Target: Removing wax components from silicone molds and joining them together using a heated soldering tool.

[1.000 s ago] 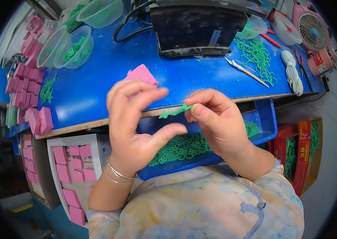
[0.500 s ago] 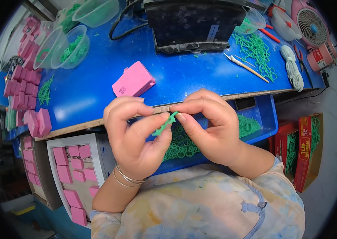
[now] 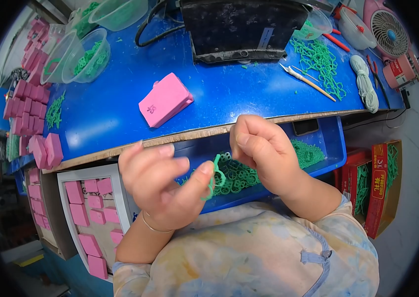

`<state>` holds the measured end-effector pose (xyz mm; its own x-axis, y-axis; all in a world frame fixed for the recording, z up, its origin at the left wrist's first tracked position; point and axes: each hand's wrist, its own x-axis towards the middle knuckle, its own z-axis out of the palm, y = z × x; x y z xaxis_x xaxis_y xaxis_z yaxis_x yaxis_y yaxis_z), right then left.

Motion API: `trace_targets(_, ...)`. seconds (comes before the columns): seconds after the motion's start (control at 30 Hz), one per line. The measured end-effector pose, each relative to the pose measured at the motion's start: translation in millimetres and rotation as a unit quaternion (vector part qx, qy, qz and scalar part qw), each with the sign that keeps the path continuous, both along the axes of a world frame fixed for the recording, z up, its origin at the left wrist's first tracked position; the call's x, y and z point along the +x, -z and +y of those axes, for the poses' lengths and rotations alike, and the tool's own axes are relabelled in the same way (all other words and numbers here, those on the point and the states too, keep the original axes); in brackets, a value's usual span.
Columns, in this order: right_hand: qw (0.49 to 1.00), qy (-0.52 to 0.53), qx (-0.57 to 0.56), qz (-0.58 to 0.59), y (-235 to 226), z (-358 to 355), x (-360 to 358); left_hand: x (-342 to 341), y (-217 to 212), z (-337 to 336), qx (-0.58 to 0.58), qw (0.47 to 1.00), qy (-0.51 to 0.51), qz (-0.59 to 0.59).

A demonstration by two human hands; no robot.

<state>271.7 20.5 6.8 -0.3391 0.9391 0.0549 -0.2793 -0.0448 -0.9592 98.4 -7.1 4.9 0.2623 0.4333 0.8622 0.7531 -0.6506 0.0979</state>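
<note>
In my left hand (image 3: 157, 183) a small green looped piece, which looks like wax (image 3: 220, 175), sits at the thumb tip, with a short stem pointing up. The other left fingers are loosely curled and slightly blurred. To the right, apart from it, my right hand (image 3: 266, 151) is closed, thumb against the bent index finger; whatever is between them is hidden. Below both hands, a blue drawer bin (image 3: 335, 166) holds many similar green pieces (image 3: 234, 180). On the blue table beyond lies a pink block mould (image 3: 166, 100) with a small dark mark.
A black machine (image 3: 244, 32) stands at the table's back. Clear bowls (image 3: 88, 62) and stacked pink blocks (image 3: 29, 106) are at left. At right lie loose green pieces (image 3: 321, 64), a pointed tool (image 3: 308, 83), white cord (image 3: 363, 81) and a pink fan (image 3: 387, 32). Red boxes (image 3: 378, 190) stand below.
My hands have moved apart. The green piece has gone with my left hand, lower and turned so its loops show. My right hand has let go of it and curled closed.
</note>
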Motion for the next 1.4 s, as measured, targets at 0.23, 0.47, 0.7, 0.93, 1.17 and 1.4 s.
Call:
trace_targets(0.23, 0.967, -0.021, 0.21, -0.141, 0.8, 0.7, -1.8, 5.5, 8.3, 6.1, -0.26, 0.91, 0.181, -0.268)
trace_targets(0.47, 0.954, -0.012, 0.266, -0.135, 3.8, -1.2, -3.8, 6.5, 4.1, 0.1, -0.349, 0.855, 0.194, -0.331)
trace_targets(0.7, 0.94, 0.004, 0.303, -0.155, 4.4, -1.0, -4.3, 1.8, 5.9, 1.2, -0.331, 0.863, 0.223, -0.311)
trace_targets(0.93, 0.936, 0.021, 0.317, -0.151, 4.5, -0.9, -4.1, 3.0, 5.7, 1.0, -0.32, 0.869, 0.218, -0.307)
trace_targets(1.17, 0.937, -0.001, 0.311, -0.162, 3.9, -0.7, -3.8, 3.7, 6.4, 1.3, -0.313, 0.871, 0.22, -0.308)
trace_targets(1.4, 0.907, 0.105, 0.337, -0.232, -5.1, 3.7, 11.6, 6.7, 6.4, -4.0, -0.33, 0.848, 0.191, -0.367)
